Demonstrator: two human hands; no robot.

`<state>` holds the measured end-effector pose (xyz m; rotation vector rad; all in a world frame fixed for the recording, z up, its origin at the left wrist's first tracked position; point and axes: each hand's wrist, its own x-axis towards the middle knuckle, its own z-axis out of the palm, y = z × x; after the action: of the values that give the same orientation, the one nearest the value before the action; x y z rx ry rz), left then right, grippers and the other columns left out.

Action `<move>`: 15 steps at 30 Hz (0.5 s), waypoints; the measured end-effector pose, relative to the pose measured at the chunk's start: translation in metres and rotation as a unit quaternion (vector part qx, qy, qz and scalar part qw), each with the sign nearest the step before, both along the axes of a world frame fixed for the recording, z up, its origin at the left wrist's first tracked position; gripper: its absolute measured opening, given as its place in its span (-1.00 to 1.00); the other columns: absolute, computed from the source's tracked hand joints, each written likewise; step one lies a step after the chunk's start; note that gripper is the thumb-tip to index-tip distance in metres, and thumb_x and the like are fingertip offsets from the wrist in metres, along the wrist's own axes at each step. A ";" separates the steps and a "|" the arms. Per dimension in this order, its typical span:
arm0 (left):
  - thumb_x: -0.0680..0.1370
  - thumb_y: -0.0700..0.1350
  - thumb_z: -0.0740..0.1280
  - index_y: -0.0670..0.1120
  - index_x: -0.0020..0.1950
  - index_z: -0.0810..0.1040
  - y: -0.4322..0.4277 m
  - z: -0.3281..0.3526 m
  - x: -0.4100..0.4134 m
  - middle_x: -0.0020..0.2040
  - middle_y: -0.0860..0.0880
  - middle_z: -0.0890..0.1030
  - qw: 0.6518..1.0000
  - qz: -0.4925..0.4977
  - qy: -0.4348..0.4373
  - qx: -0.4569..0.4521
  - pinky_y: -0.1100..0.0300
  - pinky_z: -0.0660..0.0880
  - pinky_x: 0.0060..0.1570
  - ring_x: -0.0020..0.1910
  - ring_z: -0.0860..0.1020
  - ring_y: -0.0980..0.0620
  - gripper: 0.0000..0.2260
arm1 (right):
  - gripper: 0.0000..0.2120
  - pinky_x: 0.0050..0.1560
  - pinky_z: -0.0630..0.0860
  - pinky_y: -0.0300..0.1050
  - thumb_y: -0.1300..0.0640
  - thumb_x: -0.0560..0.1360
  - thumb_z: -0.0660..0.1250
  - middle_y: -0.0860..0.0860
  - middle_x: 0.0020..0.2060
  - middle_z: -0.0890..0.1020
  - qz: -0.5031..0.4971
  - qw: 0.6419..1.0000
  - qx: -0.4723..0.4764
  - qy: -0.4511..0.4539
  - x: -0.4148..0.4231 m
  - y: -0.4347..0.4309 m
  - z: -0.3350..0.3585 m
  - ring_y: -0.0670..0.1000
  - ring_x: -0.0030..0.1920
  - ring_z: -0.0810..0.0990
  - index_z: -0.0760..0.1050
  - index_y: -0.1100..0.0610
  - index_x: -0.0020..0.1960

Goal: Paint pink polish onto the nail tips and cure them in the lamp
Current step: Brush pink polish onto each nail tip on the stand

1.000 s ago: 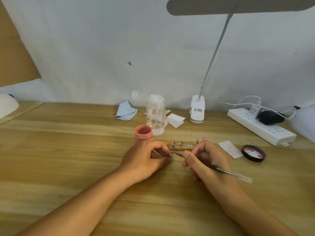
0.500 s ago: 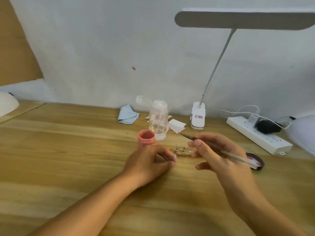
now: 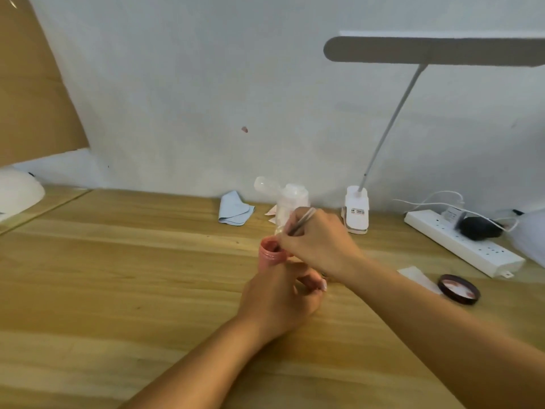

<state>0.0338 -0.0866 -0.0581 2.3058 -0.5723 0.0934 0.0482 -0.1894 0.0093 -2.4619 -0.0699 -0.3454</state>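
Observation:
An open pink polish jar (image 3: 269, 252) stands on the wooden desk (image 3: 118, 276) at centre. My right hand (image 3: 317, 242) holds a thin metal brush (image 3: 300, 221) with its tip at the jar's mouth. My left hand (image 3: 280, 299) rests on the desk just below the jar, fingers curled, pinching a small pale nail tip (image 3: 323, 286). The wooden nail-tip stand is hidden behind my right hand and forearm. A white curing lamp (image 3: 17, 193) sits at the far left edge.
A clear pump bottle (image 3: 290, 202), a blue cloth (image 3: 234, 211), and a clip-on desk lamp (image 3: 356, 209) stand along the wall. At right lie a white power strip (image 3: 463, 246), the jar's dark lid (image 3: 458, 289) and a paper slip (image 3: 417, 277).
My right hand lifted the brush away from the nail tip in my left hand and moved it up and left to the polish jar. The left hand stayed put.

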 end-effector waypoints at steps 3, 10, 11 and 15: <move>0.41 0.15 0.32 0.45 -0.25 0.43 0.000 -0.001 -0.001 -0.18 0.54 0.48 1.000 0.005 0.000 0.008 0.33 0.28 -0.32 -0.21 0.44 0.52 -0.84 | -0.93 -0.16 0.48 -0.13 0.04 0.41 0.39 -0.02 -0.25 0.67 -0.002 1.000 -0.021 -0.003 -0.002 0.002 -0.005 0.00 -0.10 0.60 0.53 0.02 -0.19; 0.43 0.08 0.36 0.42 -0.23 0.48 -0.002 0.000 -0.001 -0.28 0.51 0.49 1.000 0.015 0.026 -0.007 0.29 0.30 -0.28 -0.30 0.48 0.37 -0.82 | -0.96 -0.39 0.49 -0.12 0.19 0.52 0.29 0.06 -0.37 0.68 -0.017 0.936 0.350 -0.024 -0.038 -0.023 -0.003 -0.03 -0.42 0.55 0.46 0.12 -0.12; 0.44 0.08 0.36 0.41 -0.23 0.48 -0.003 -0.001 -0.001 -0.31 0.52 0.48 0.999 0.018 0.027 -0.007 0.29 0.30 -0.29 -0.29 0.47 0.36 -0.82 | -0.96 -0.38 0.53 -0.17 0.20 0.55 0.27 0.10 -0.31 0.70 -0.002 0.913 0.407 -0.012 -0.048 -0.030 -0.006 -0.02 -0.39 0.59 0.48 0.16 -0.07; 0.45 0.10 0.40 0.36 -0.18 0.52 -0.001 -0.004 0.000 -0.26 0.51 0.50 0.999 0.018 0.023 -0.015 0.27 0.32 -0.26 -0.26 0.49 0.36 -0.87 | -0.89 -0.23 0.59 -0.21 0.20 0.53 0.31 0.13 -0.25 0.70 0.001 0.876 0.482 -0.009 -0.077 -0.051 -0.025 0.06 -0.29 0.63 0.53 0.25 -0.10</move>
<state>0.0341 -0.0872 -0.0621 2.2833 -0.5040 0.0662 -0.0292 -0.2402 -0.0153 -1.4618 0.0797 -0.2986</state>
